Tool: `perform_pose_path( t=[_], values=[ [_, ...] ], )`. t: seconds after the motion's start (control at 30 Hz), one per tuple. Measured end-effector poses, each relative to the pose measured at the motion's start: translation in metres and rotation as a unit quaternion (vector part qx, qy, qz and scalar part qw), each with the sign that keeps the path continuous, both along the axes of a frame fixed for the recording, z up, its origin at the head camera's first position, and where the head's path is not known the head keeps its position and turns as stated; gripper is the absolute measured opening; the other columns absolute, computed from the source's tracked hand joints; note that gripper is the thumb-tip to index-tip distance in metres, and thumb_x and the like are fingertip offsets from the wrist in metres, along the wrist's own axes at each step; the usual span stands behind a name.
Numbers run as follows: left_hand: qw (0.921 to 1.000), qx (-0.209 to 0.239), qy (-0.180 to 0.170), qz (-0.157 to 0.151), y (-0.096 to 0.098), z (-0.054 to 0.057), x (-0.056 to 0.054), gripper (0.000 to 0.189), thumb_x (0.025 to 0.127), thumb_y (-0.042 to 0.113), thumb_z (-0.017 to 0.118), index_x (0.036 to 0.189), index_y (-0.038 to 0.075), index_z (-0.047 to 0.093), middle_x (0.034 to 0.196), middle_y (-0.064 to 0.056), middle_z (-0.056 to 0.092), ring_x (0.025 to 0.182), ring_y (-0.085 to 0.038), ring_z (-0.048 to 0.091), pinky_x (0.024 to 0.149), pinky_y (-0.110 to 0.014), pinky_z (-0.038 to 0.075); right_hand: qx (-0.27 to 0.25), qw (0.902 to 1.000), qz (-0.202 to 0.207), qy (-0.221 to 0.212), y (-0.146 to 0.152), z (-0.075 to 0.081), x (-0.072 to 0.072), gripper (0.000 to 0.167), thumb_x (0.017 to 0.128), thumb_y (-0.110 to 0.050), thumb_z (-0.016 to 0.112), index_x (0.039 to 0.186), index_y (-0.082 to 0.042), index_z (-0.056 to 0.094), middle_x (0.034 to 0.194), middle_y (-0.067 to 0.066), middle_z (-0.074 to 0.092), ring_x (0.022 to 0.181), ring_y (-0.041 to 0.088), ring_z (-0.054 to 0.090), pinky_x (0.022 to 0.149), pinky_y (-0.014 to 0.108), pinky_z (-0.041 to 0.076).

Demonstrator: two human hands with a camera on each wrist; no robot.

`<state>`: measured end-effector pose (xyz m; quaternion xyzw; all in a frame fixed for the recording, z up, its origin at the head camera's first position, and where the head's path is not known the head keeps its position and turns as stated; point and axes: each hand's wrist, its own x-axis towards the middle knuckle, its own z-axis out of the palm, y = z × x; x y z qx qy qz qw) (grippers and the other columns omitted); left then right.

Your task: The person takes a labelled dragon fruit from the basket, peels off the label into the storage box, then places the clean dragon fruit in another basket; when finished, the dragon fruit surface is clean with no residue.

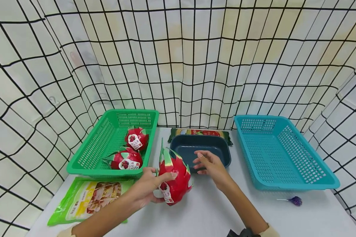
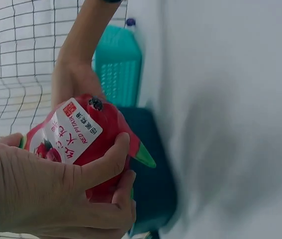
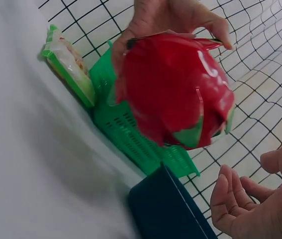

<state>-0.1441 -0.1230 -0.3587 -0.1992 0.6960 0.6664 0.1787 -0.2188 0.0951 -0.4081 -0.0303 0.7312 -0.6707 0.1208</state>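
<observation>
My left hand (image 1: 148,186) grips a red dragon fruit (image 1: 178,179) with green leafy tips, held above the table in front of the dark blue basin (image 1: 200,140). A white label (image 2: 73,130) reading RED PITAYA shows on its skin in the left wrist view. The right hand (image 1: 212,168) hovers over the basin's near right side, fingers loosely bent and holding nothing. In the right wrist view a gap separates this hand (image 3: 255,199) from the fruit (image 3: 175,89). Two more labelled dragon fruits (image 1: 137,138) lie in the green basket (image 1: 106,171) at left.
A green and yellow food packet (image 1: 92,200) lies before the green basket. At right stands a blue basket (image 1: 293,184), with a purple lollipop (image 1: 295,200) in front of it. Behind the basin lies a dark green packet (image 1: 200,132). Black wire mesh (image 1: 192,65) surrounds the table.
</observation>
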Motion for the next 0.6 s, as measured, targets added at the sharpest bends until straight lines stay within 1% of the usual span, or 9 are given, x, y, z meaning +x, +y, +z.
perform_pose_path(
  t=[0.17,0.27,0.33,0.5,0.6],
  values=[
    [0.9991,0.014,-0.039,0.011,0.012,-0.021,0.009,0.097,0.078,0.032,0.081,0.138,0.0,0.012,0.134,-0.029,0.035,0.125,-0.049,0.035,0.081,-0.059,0.056,0.024,0.9996,0.017,0.005,0.011,-0.003,0.003,0.035,0.098,-0.032,0.058,0.126,-0.011,0.06,0.107,0.013,0.066,0.091,0.024,0.068,0.077,0.031,0.057],
    [0.9977,0.024,-0.061,0.017,0.018,-0.031,0.012,0.099,0.077,0.034,0.081,0.136,-0.001,0.009,0.132,-0.03,0.035,0.122,-0.049,0.036,0.082,-0.061,0.054,0.038,0.9987,0.032,0.01,0.015,-0.005,0.005,0.036,0.098,-0.033,0.058,0.124,-0.009,0.061,0.106,0.013,0.066,0.088,0.022,0.067,0.076,0.032,0.055],
    [0.9966,0.035,-0.072,0.02,0.022,-0.037,0.014,0.099,0.078,0.036,0.08,0.135,-0.001,0.008,0.132,-0.031,0.035,0.122,-0.049,0.036,0.084,-0.063,0.053,0.049,0.9979,0.041,0.015,0.018,-0.006,0.007,0.037,0.097,-0.034,0.059,0.123,-0.008,0.061,0.106,0.015,0.066,0.087,0.023,0.066,0.075,0.033,0.054],
    [0.9931,0.052,-0.096,0.042,0.034,-0.05,0.014,0.104,0.075,0.039,0.082,0.135,-0.002,0.006,0.132,-0.032,0.033,0.121,-0.05,0.035,0.085,-0.061,0.053,0.062,0.996,0.058,0.026,0.021,-0.009,0.009,0.036,0.096,-0.033,0.061,0.121,-0.006,0.062,0.105,0.017,0.066,0.084,0.025,0.066,0.069,0.031,0.054],
    [0.992,0.053,-0.102,0.053,0.04,-0.054,0.012,0.107,0.073,0.04,0.083,0.135,-0.002,0.007,0.131,-0.032,0.033,0.121,-0.049,0.034,0.083,-0.06,0.054,0.063,0.9951,0.07,0.029,0.021,-0.012,0.008,0.036,0.096,-0.032,0.061,0.119,-0.006,0.062,0.102,0.015,0.067,0.084,0.026,0.066,0.067,0.029,0.053]
  ],
)
